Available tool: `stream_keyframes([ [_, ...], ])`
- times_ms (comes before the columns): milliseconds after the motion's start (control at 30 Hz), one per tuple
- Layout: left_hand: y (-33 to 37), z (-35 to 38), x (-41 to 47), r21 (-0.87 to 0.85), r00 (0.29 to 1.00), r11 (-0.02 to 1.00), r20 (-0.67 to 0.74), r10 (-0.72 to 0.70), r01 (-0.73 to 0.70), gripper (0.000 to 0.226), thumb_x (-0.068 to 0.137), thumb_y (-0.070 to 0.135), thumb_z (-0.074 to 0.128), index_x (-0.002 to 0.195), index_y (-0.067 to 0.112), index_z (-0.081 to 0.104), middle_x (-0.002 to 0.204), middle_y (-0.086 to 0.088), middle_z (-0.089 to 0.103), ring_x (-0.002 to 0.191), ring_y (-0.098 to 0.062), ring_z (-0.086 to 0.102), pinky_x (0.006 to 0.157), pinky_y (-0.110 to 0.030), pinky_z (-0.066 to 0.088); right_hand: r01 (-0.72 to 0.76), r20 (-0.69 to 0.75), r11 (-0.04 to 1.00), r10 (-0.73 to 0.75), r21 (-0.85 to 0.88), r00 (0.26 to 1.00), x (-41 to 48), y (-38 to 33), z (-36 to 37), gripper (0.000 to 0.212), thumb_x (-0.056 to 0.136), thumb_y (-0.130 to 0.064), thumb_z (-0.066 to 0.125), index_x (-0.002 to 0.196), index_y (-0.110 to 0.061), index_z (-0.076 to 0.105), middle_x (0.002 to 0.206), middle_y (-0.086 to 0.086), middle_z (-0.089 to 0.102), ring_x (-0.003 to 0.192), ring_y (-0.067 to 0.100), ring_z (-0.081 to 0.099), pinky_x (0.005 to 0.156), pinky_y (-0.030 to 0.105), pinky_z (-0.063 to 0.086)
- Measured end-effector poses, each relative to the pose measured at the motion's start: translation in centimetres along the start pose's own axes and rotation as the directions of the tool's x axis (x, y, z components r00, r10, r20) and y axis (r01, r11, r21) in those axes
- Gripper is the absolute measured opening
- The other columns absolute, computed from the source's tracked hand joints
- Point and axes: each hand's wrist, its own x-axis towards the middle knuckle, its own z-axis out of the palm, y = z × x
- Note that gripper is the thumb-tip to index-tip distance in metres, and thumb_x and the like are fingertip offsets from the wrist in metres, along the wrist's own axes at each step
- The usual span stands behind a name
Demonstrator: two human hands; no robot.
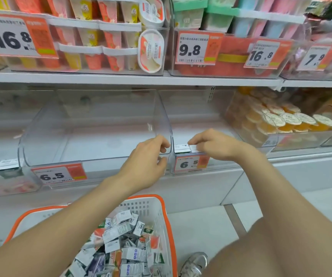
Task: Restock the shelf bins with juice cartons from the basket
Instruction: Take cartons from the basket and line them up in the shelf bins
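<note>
Seating a juice carton [194, 149] at the front of the narrow bin [221, 164], the right hand [215, 144] has its grip pinched on it, touching a second carton [181, 148] standing to its left. The left hand [147, 156] curls its grip round the front corner of the wide clear bin [93, 126], not yet stocked. Next, I judge, comes letting go and reaching down to the basket [167, 216], where loose cartons [121, 250] lie heaped, to lift one cleanly.

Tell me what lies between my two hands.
Head view: between left hand and right hand stand the two bins' adjoining clear walls and a juice carton the right hand holds.
</note>
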Motion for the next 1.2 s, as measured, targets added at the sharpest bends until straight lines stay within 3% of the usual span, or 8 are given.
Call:
stream_keyframes([
  [133, -0.2, -0.4, 0.1, 0.005, 0.999, 1.0, 0.03, 0.015, -0.015, 0.03, 0.1, 0.016, 0.057, 0.129, 0.023, 0.057, 0.122, 0.006, 0.063, 0.102, -0.011, 0.063, 0.09, -0.027, 0.05, 0.001, -0.091, 0.997, -0.008, -0.072, 0.996, -0.3, -0.6, 0.6, 0.045, 0.105, -0.013, 0.042, 0.145, -0.017, 0.061, 0.147, 0.005, 0.061, 0.14, 0.026, 0.05, 0.11, 0.032, 0.04],
  [333, -0.7, -2.2, -1.9, 0.079, 0.985, 0.986, -0.077, 0.155, -0.149, 0.029, 0.096, 0.015, 0.064, 0.124, 0.022, 0.062, 0.12, 0.008, 0.064, 0.112, -0.012, 0.057, 0.099, -0.029, 0.045, 0.268, -0.474, 0.963, -0.229, 0.015, 0.85, -4.3, -5.8, 2.8, 0.029, 0.091, -0.008, 0.051, 0.1, -0.022, 0.074, 0.096, -0.002, 0.071, 0.088, 0.014, 0.067, 0.082, 0.031, 0.052],
  [433, -1.6, -3.7, -4.6, 0.123, 0.968, 0.972, -0.126, 0.217, -0.202, 0.02, 0.09, 0.011, 0.067, 0.106, 0.023, 0.064, 0.101, 0.009, 0.061, 0.094, -0.011, 0.054, 0.084, -0.027, 0.043, 0.321, -0.261, 0.947, -0.307, 0.013, 0.915, -6.9, -9.1, 5.4, 0.028, 0.086, -0.012, 0.052, 0.086, -0.023, 0.077, 0.066, -0.012, 0.066, 0.065, 0.004, 0.061, 0.073, 0.028, 0.054],
  [633, -7.3, -4.4, -11.1, 0.223, 0.99, 0.973, 0.14, 0.028, -0.059, 0.017, 0.088, 0.017, 0.064, 0.096, 0.031, 0.068, 0.087, 0.017, 0.065, 0.074, -0.003, 0.056, 0.072, -0.038, 0.055, 0.434, 0.233, 0.876, -0.386, -0.21, 0.892, -5.8, -12.8, 13.9, 0.027, 0.083, -0.016, 0.043, 0.08, -0.011, 0.07, 0.078, 0.01, 0.071, 0.08, 0.032, 0.065, 0.071, 0.045, 0.058],
  [767, -12.5, -3.4, -14.6, 0.278, 0.962, 0.959, 0.246, -0.123, 0.052, 0.015, 0.091, 0.022, 0.062, 0.099, 0.033, 0.069, 0.091, 0.018, 0.069, 0.073, 0.001, 0.057, 0.074, -0.034, 0.056, 0.428, 0.426, 0.836, -0.267, -0.343, 0.864, -3.9, -13.3, 18.7, 0.022, 0.084, -0.001, 0.048, 0.064, -0.011, 0.045, 0.063, 0.01, 0.044, 0.065, 0.031, 0.043, 0.058, 0.037, 0.039],
  [933, -18.6, -1.2, -16.8, 0.366, 0.884, 0.911, 0.341, -0.32, 0.189, 0.018, 0.096, 0.019, 0.061, 0.109, 0.028, 0.07, 0.109, 0.009, 0.07, 0.099, -0.013, 0.065, 0.084, -0.038, 0.058, 0.412, 0.559, 0.814, -0.133, -0.409, 0.818, -1.2, -11.5, 23.8, 0.029, 0.092, 0.001, 0.051, 0.065, -0.01, 0.047, 0.063, 0.011, 0.047, 0.059, 0.033, 0.04, 0.059, 0.04, 0.041],
  [1067, -22.0, 1.1, -18.2, 0.462, 0.814, 0.855, 0.388, -0.432, 0.234, 0.027, 0.096, 0.017, 0.063, 0.122, 0.025, 0.065, 0.13, 0.0, 0.064, 0.12, -0.023, 0.06, 0.098, -0.042, 0.053, 0.423, 0.672, 0.831, -0.083, -0.361, 0.736, -1.0, -9.6, 27.7, 0.024, 0.101, -0.02, 0.061, 0.115, -0.005, 0.072, 0.116, 0.013, 0.072, 0.104, 0.038, 0.069, 0.085, 0.044, 0.059],
  [1200, -23.1, 3.4, -19.7, 0.544, 0.698, 0.787, 0.442, -0.563, 0.29, 0.043, 0.096, 0.009, 0.062, 0.137, 0.022, 0.053, 0.141, -0.008, 0.046, 0.133, -0.039, 0.045, 0.102, -0.054, 0.048, 0.467, 0.815, 0.824, -0.013, -0.319, 0.579, -3.0, -8.2, 30.9, 0.052, 0.104, -0.041, 0.062, 0.15, -0.018, 0.052, 0.142, 0.009, 0.058, 0.125, 0.032, 0.058, 0.097, 0.043, 0.052],
])
